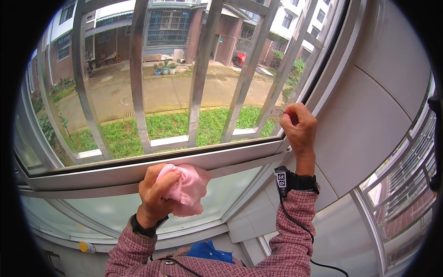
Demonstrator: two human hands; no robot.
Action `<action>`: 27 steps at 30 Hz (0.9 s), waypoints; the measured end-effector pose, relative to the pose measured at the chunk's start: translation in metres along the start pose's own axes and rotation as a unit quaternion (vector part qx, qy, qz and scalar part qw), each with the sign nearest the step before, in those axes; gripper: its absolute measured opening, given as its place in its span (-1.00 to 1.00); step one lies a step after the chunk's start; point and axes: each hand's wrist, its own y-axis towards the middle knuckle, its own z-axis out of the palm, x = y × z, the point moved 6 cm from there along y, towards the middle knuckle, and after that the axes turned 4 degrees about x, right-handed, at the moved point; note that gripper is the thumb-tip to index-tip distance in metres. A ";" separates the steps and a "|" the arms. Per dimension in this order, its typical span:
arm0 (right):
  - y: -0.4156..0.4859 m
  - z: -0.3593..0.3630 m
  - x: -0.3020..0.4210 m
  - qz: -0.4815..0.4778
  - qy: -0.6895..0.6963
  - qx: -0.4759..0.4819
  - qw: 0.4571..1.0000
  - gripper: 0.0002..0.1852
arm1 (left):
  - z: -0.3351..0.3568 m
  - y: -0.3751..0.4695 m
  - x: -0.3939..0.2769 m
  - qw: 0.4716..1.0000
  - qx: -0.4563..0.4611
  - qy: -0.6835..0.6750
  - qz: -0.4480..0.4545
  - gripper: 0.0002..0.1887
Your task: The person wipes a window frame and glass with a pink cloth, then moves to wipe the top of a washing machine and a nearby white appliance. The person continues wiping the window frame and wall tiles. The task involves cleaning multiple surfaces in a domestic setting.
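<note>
A pink cloth [188, 185] is bunched in my left hand [155, 194], just at the lower rail of the metal window frame [104, 176]. My right hand [299, 126] is raised at the lower right corner of the window glass [166, 90], its fingers curled and the thumb and index finger together. Beside those fingertips a clear label with printing [276, 112] shows on the glass. Whether the fingers pinch its edge cannot be told. Each wrist wears a black strap; a small device sits on the right one.
Metal security bars [136, 76] stand outside the glass. Grey wall tiles [360, 114] lie to the right. Lower frosted panes [104, 211] are under the rail. A blue cloth [210, 252] is at my waist, and a yellow-lidded container [84, 247] stands low on the left. A black cable hangs from my right wrist.
</note>
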 end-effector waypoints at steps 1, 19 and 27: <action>0.000 0.000 0.000 0.007 0.008 -0.003 1.000 -0.89 | 0.000 0.000 0.000 1.000 -0.002 -0.001 -0.001 -0.34; 0.011 0.008 0.036 -0.111 -0.317 0.079 0.939 -0.94 | 0.000 -0.001 0.002 1.000 0.010 -0.025 -0.007 -0.36; 0.004 0.005 0.031 -0.162 -0.211 0.087 0.960 -0.91 | 0.000 -0.002 0.004 1.000 0.009 -0.016 -0.013 -0.33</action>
